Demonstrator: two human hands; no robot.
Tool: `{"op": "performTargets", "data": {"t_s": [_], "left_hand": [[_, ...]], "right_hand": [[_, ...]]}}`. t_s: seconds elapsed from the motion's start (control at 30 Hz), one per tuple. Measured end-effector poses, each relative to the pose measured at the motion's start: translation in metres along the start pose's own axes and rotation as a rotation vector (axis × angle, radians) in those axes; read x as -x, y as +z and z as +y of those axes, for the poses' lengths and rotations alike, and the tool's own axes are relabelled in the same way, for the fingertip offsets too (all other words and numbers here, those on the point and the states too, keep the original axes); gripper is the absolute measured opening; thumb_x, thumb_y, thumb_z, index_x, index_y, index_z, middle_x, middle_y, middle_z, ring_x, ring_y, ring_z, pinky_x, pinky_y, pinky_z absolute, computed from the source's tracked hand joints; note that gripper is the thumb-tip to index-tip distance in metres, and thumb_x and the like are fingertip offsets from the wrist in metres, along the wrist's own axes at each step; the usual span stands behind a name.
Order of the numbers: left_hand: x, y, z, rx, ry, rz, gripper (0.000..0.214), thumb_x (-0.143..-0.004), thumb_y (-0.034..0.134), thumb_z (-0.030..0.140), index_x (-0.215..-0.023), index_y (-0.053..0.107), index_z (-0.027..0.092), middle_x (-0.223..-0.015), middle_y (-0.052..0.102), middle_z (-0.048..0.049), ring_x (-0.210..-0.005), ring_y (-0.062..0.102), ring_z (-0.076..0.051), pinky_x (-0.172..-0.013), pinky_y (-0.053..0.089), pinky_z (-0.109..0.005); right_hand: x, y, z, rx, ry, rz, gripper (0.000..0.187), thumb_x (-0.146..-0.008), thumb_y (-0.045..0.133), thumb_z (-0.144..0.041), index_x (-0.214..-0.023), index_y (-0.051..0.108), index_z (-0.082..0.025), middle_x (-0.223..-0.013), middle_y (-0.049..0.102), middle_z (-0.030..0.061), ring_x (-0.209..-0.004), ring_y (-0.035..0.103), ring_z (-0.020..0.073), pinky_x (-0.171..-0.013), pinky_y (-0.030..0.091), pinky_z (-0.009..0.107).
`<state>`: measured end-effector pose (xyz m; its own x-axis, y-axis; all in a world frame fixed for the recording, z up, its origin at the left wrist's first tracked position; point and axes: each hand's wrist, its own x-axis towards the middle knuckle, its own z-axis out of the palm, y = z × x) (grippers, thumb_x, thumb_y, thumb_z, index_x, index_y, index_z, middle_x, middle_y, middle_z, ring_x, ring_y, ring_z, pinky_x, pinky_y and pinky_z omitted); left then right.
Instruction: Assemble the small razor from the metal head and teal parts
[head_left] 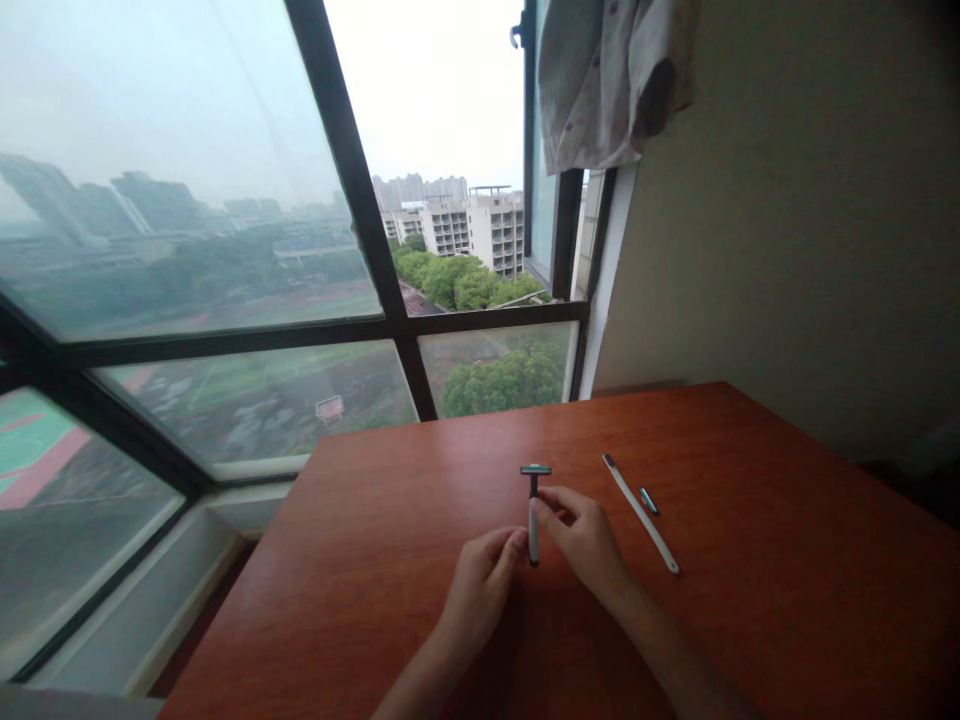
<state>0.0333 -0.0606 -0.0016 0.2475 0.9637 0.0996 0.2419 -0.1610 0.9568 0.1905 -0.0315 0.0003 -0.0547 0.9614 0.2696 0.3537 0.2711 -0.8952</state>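
A razor with a dark head and a grey handle lies lengthwise on the reddish-brown wooden table, head pointing away from me. My right hand pinches the middle of its handle from the right with thumb and forefinger. My left hand has its fingers curled, and their tips touch the lower end of the handle from the left.
A long white toothbrush-like stick lies diagonally right of the razor, with a small teal cap beside it. Large dark-framed windows stand behind the table. A cloth hangs at the top by the beige wall.
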Motion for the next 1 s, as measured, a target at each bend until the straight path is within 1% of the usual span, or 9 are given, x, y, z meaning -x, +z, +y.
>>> {"op": "performTargets", "data": {"t_s": [0.07,0.13,0.23,0.33,0.43,0.53,0.7,1.0], "left_hand": [[0.0,-0.002,-0.003,-0.087,0.01,0.021,0.039,-0.091,0.044,0.043,-0.081,0.07,0.015,-0.081,0.07,-0.0072,-0.079,0.062,-0.022,-0.072,0.045,-0.026],[0.0,-0.005,-0.005,-0.151,0.013,0.049,0.037,-0.09,0.046,0.042,-0.082,0.07,0.016,-0.082,0.071,-0.008,-0.081,0.062,-0.023,-0.074,0.046,-0.028],[-0.002,-0.01,-0.007,-0.205,0.016,0.053,0.035,-0.09,0.045,0.04,-0.081,0.069,0.017,-0.081,0.071,-0.0083,-0.081,0.063,-0.023,-0.075,0.046,-0.028],[-0.003,-0.011,-0.008,-0.23,0.015,0.046,0.035,-0.091,0.044,0.038,-0.081,0.069,0.016,-0.079,0.07,-0.0081,-0.078,0.063,-0.022,-0.074,0.046,-0.028],[-0.003,-0.011,-0.009,-0.235,0.018,0.041,0.032,-0.09,0.046,0.036,-0.088,0.071,0.016,-0.081,0.071,-0.0085,-0.079,0.063,-0.023,-0.073,0.046,-0.028],[-0.002,-0.01,-0.008,-0.236,0.022,0.043,0.031,-0.089,0.047,0.035,-0.092,0.071,0.017,-0.085,0.072,-0.0091,-0.082,0.064,-0.023,-0.075,0.046,-0.028],[-0.002,-0.01,-0.008,-0.25,0.019,0.035,0.031,-0.089,0.048,0.036,-0.091,0.072,0.017,-0.087,0.073,-0.0092,-0.083,0.064,-0.024,-0.075,0.046,-0.029],[-0.002,-0.009,-0.009,-0.241,0.023,0.026,0.033,-0.088,0.048,0.039,-0.091,0.073,0.018,-0.089,0.073,-0.0097,-0.085,0.064,-0.025,-0.074,0.047,-0.029]], "right_hand": [[-0.006,-0.014,0.008,0.187,-0.007,0.041,0.026,-0.086,0.05,-0.031,-0.088,0.069,-0.014,-0.082,0.07,0.0076,-0.072,0.062,0.0192,-0.063,0.046,0.026],[-0.012,-0.03,0.019,0.413,0.022,0.092,0.025,-0.085,0.049,-0.027,-0.087,0.07,-0.015,-0.081,0.07,0.0082,-0.071,0.062,0.0196,-0.066,0.045,0.027],[-0.019,-0.049,0.034,0.685,0.09,0.066,0.023,-0.085,0.05,-0.026,-0.081,0.071,-0.018,-0.078,0.07,0.0077,-0.073,0.063,0.0203,-0.066,0.042,0.027],[-0.02,-0.06,0.042,0.83,0.172,0.043,0.022,-0.085,0.052,-0.026,-0.08,0.072,-0.019,-0.082,0.071,0.0089,-0.076,0.065,0.0209,-0.062,0.04,0.026],[-0.02,-0.062,0.044,0.93,0.242,0.001,0.021,-0.086,0.054,-0.028,-0.079,0.072,-0.02,-0.082,0.072,0.0097,-0.074,0.066,0.0223,-0.057,0.039,0.027],[-0.02,-0.061,0.046,0.998,0.276,-0.028,0.021,-0.086,0.054,-0.029,-0.078,0.071,-0.02,-0.081,0.071,0.0101,-0.073,0.067,0.0233,-0.056,0.039,0.027],[-0.02,-0.058,0.052,1.036,0.284,-0.028,0.019,-0.085,0.055,-0.025,-0.079,0.071,-0.015,-0.084,0.07,0.0138,-0.076,0.067,0.025,-0.059,0.041,0.029],[-0.02,-0.06,0.055,1.063,0.283,-0.007,0.016,-0.085,0.056,-0.023,-0.083,0.07,-0.015,-0.086,0.068,0.0138,-0.076,0.067,0.0234,-0.061,0.043,0.028]]}}
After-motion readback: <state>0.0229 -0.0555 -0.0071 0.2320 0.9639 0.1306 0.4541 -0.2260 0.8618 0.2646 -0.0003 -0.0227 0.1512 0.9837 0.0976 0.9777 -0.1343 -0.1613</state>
